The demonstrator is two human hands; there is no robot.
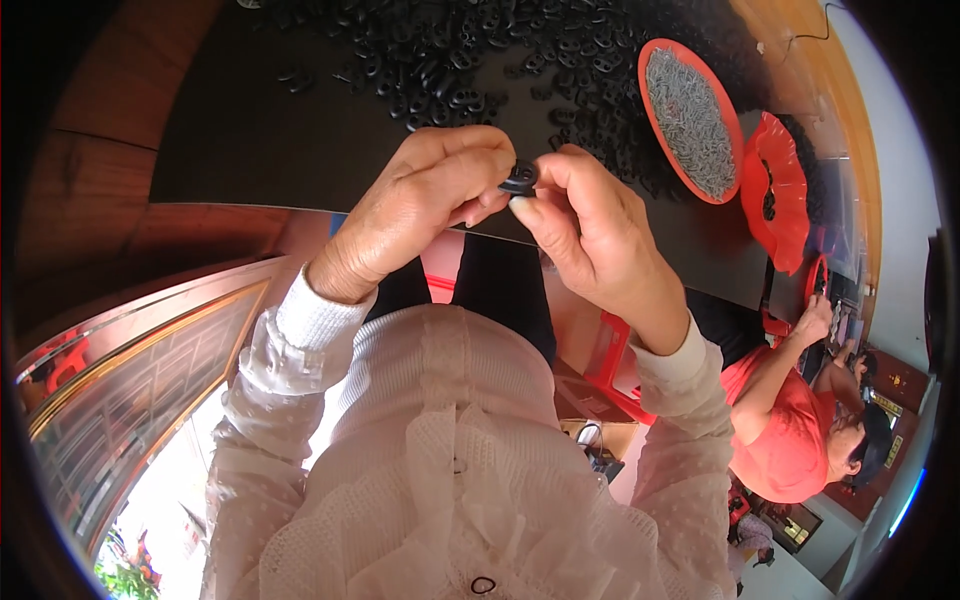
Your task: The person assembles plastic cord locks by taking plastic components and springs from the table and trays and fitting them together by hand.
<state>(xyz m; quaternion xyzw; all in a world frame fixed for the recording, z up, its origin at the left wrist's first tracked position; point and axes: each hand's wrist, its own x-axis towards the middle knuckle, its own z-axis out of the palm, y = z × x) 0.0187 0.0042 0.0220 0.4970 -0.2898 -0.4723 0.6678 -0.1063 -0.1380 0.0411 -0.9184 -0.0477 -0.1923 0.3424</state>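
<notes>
Between my two hands, just over the near edge of the dark tabletop, is a small black plastic piece with two round holes (519,178); it looks like a cord lock. My left hand (425,190) has its fingers closed on the left side of the piece. From the other side my right hand (600,220) pinches it between thumb and forefinger. The left fingertips are partly hidden behind the hand. Many similar loose black pieces (465,60) lie heaped farther back on the table.
An orange-red oval bowl (740,130) of small grey metal pieces stands on the right, beside a wavy-rimmed red dish (775,190). Farther right, a person in a red shirt (785,425) sits with an arm stretched toward a red-rimmed container. Red plastic (612,350) shows below the table.
</notes>
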